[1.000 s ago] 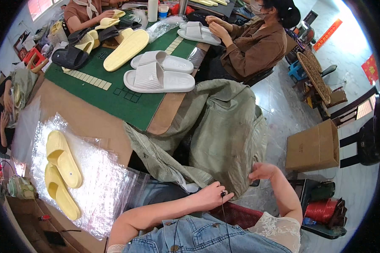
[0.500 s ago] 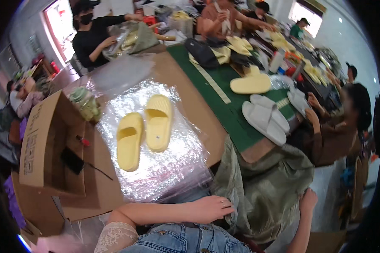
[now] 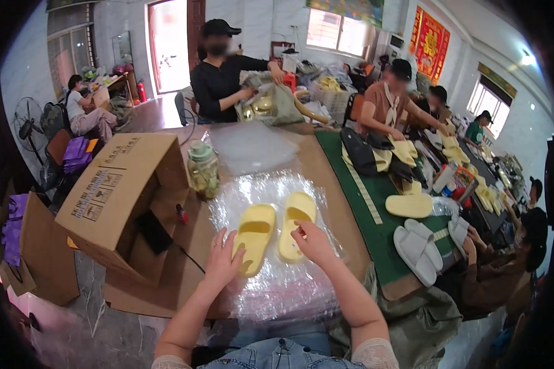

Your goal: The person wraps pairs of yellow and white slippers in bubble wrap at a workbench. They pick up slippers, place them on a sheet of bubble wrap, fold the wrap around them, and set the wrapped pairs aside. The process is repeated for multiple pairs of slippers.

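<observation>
Two yellow slippers lie side by side on a stack of clear plastic bags (image 3: 271, 295). By the heel of the left slipper (image 3: 255, 230) is my left hand (image 3: 225, 258), fingers apart and a ring on one of them. Its fingertips touch or nearly touch the slipper's edge. Over the right slipper (image 3: 299, 206) reaches my right hand (image 3: 314, 241), its fingers bent together near the strap opening. Whether they grip anything is hidden.
Left of the bags stand an open cardboard box (image 3: 120, 184) and a jar (image 3: 203, 172). At right, grey slippers (image 3: 417, 251) rest on a green mat (image 3: 364, 237), above a grey-green sack (image 3: 412, 313). Co-workers sit at right; one in black (image 3: 224, 80) stands across the table.
Both my hands have left the grey-green sack at lower right and come up to the yellow slippers. The view has tilted up and shows more of the room.
</observation>
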Available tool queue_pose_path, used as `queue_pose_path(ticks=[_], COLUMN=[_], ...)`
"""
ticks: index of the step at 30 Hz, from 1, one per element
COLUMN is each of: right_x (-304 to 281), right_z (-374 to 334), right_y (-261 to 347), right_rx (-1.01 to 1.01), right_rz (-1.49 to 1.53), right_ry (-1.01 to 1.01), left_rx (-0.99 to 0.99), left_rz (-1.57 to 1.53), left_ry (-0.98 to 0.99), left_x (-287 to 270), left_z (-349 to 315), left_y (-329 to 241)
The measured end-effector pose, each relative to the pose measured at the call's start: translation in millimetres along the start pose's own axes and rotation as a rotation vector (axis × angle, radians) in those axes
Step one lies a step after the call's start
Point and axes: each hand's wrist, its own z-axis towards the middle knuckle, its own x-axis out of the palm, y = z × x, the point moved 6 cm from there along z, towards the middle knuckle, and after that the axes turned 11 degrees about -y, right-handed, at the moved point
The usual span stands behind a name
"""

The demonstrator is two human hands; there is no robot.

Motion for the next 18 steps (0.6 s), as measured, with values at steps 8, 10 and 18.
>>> queue_pose_path(ticks=[8, 10, 18], right_x=[86, 75, 19], right_z=[43, 34, -24], right_y=[-52, -51, 13], right_rx=[0.167, 0.120, 0.099], right_rz=[-0.264, -0.273, -0.127], right_ry=[-0.120, -0.218, -0.199], left_rx=[-0.302, -0.246, -0.335], left_rz=[-0.080, -0.042, -0.129], left_ry=[0.196, 0.086, -0.128], left_x=[46, 62, 74], left_z=[37, 37, 24], left_y=[39, 48, 68])
